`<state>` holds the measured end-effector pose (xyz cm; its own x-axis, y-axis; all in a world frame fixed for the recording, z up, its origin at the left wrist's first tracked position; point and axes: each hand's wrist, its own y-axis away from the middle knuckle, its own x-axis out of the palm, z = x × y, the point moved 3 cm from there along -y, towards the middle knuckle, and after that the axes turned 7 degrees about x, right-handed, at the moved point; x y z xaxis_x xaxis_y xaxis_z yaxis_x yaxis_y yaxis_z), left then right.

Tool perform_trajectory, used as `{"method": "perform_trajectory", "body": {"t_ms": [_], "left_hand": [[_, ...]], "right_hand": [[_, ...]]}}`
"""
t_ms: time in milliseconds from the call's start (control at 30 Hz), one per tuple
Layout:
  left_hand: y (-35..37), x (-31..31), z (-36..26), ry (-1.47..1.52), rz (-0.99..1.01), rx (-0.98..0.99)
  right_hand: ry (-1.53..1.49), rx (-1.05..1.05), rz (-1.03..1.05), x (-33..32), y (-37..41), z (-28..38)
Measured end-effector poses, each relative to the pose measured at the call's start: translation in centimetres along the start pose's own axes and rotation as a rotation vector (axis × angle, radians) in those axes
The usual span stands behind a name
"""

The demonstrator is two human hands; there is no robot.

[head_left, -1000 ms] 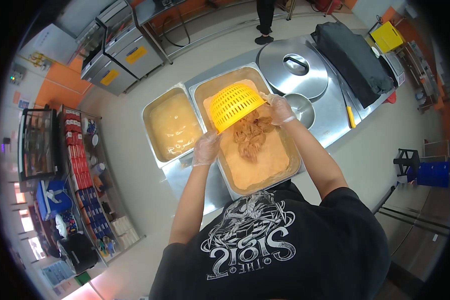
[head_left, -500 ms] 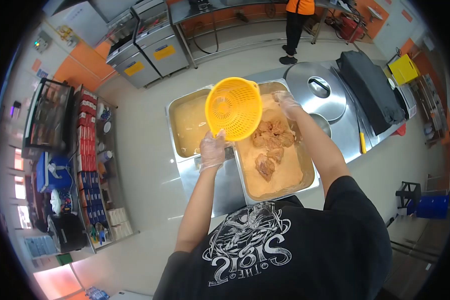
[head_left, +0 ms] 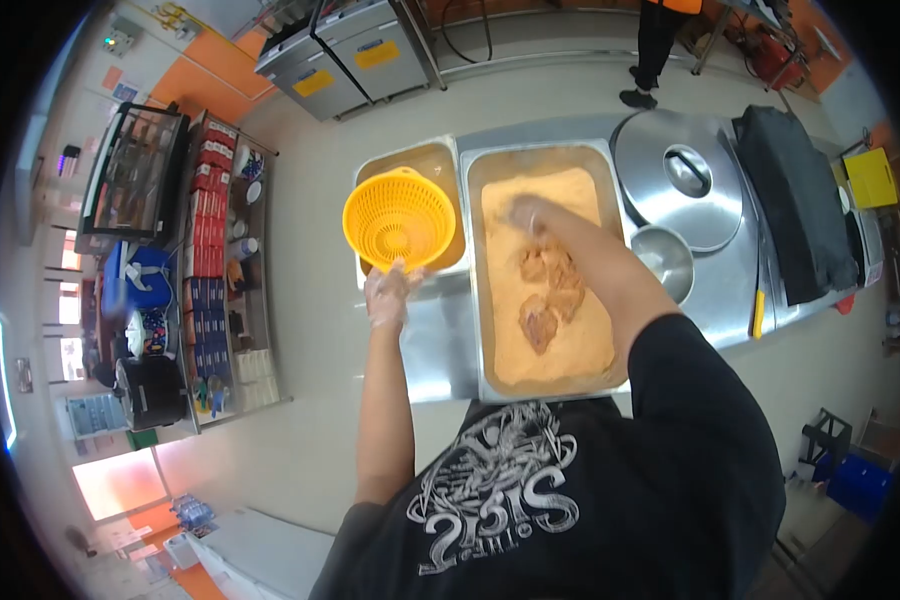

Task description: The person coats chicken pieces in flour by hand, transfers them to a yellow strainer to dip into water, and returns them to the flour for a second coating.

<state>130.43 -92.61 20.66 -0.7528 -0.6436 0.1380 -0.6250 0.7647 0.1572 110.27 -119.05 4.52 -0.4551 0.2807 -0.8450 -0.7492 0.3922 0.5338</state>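
Note:
My left hand, in a clear plastic glove, grips the near rim of a yellow colander. The colander sits over the left metal tray, hiding most of what is in it. Pieces of raw-looking, coated chicken lie on orange-tan breading flour in the larger right tray. My right hand, also gloved, is over the flour just beyond the chicken. Motion smears its fingers, so what they do is not clear.
Right of the trays are a steel bowl, a round lid, a yellow-handled tool and a black-covered object. A shelf with boxes stands left. A person stands beyond the table.
My left hand has moved the colander left, from above the gap between the trays to over the left tray. My right hand has come inward from the far right corner toward the chicken.

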Motion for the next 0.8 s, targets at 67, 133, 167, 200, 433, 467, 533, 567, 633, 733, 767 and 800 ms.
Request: {"method": "perform_trajectory", "body": {"t_ms": [67, 133, 167, 200, 433, 467, 533, 567, 633, 733, 767, 800], "left_hand": [[0.6, 0.5, 0.1, 0.109, -0.037, -0.01], [1.1, -0.4, 0.9, 0.049, -0.093, -0.078], [0.7, -0.4, 0.9, -0.014, -0.108, -0.115], [1.4, -0.4, 0.7, -0.011, -0.132, -0.115], [5.7, -3.8, 2.4, -0.575, -0.424, 0.117], [6.4, -5.3, 2.6, -0.801, -0.426, 0.234], [9.9, -1.9, 0.0, -0.889, -0.368, 0.466], [11.1, -1.4, 1.5, -1.129, -0.267, 0.679], [12.9, 1.6, 2.4, -0.882, -0.251, 0.375], [14.7, 5.1, 5.1, -0.705, -0.089, 0.41], [14.9, 5.1, 5.4, -0.702, -0.103, 0.399], [15.0, 5.5, 5.8, -0.777, -0.07, 0.451]], "right_hand": [[-0.098, -0.039, 0.153, -0.4, 2.1, 0.2], [0.144, -0.404, 0.117, -3.4, 9.3, 2.9], [0.159, -0.421, 0.118, -3.6, 10.5, 3.1], [-0.131, -0.303, 0.029, -3.7, 11.4, 2.8], [-0.29, 0.461, -0.289, -1.0, 6.0, -11.5], [-0.007, 0.357, -0.113, 0.0, 6.4, -11.0], [-0.043, 0.236, 0.094, -3.2, 10.2, -5.9], [-0.035, 0.165, 0.051, -1.1, 9.0, -5.2], [-0.44, 0.455, 0.014, 1.7, 8.2, -2.0], [-0.076, -0.093, 0.056, -0.4, 7.5, 1.5], [0.133, -0.373, 0.194, -0.8, 8.9, 2.2], [-0.058, -0.255, 0.101, 2.9, 3.9, -0.8]]}}
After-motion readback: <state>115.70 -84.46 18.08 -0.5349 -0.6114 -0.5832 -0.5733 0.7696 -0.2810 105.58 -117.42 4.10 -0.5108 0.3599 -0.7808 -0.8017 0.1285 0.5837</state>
